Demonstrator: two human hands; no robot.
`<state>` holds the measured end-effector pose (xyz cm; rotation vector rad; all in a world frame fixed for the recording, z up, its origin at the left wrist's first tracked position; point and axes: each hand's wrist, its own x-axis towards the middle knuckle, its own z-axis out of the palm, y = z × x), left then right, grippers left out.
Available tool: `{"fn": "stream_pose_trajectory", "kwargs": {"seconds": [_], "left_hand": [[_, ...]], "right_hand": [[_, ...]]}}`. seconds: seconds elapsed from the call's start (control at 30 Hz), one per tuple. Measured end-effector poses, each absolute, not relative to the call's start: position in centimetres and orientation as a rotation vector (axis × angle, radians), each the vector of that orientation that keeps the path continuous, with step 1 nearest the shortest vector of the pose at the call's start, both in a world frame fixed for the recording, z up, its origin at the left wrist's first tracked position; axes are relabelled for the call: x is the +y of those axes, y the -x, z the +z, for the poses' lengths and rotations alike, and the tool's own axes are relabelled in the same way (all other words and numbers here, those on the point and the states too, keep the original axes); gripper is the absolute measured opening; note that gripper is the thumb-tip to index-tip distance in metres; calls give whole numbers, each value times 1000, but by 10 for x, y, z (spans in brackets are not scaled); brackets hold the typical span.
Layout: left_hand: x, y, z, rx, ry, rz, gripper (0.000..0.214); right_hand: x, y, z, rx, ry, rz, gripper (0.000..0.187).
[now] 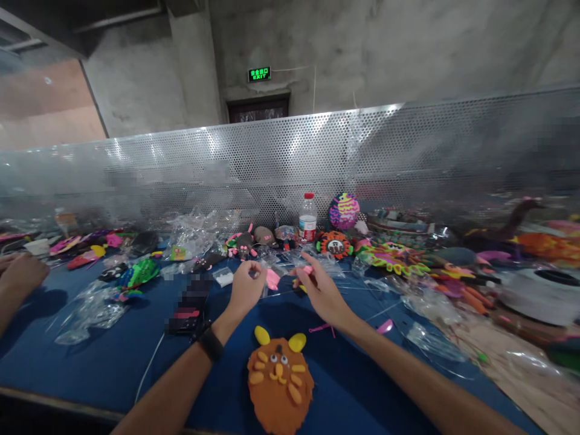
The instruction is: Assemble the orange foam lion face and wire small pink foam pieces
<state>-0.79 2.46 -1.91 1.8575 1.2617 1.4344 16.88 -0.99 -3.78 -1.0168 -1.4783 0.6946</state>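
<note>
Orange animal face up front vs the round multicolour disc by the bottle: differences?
The orange face lies on the blue table; the multicolour disc stands upright. The face has eyes and yellow ears; the disc shows pink, purple and yellow strips. Both are roundish.

The camera sits on the person's head, looking ahead and down, with the blue table (pixel 99 362) close below and the gray wall (pixel 408 54) farther back.

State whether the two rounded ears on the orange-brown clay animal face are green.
No, both rounded ears on the orange-brown clay animal face are yellow.
</note>
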Motion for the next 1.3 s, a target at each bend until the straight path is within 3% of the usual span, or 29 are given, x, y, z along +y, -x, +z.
{"fn": "stream_pose_trajectory", "kwargs": {"seconds": [0.07,0.2,0.4,0.6,0.83,1.07,1.3], "left_hand": [[22,7,-17,1365,-1953,1491,5],[11,1,-11,1209,-2109,1381,12],[-3,-8,-10,925,-2090,1075,44],[-2,-6,-6,918,-2138,1111,22],[1,-4,-3,1056,-2134,1154,25],[3,-4,-6,1070,-2058,1138,25],[-2,-8,-5,926,-1991,1065,26]], "right_hand": [[-13,-169,-35,-1489,1043,780,44],[-18,-168,-31,-1602,1132,770,41],[-21,-166,-32,-1617,1111,877,44],[-25,-163,-38,-1683,1118,816,53],[-24,-166,-30,-1823,1124,560,50],[-23,-167,-23,-1780,1106,497,30],[-19,-168,-29,-1790,1125,397,20]]}}
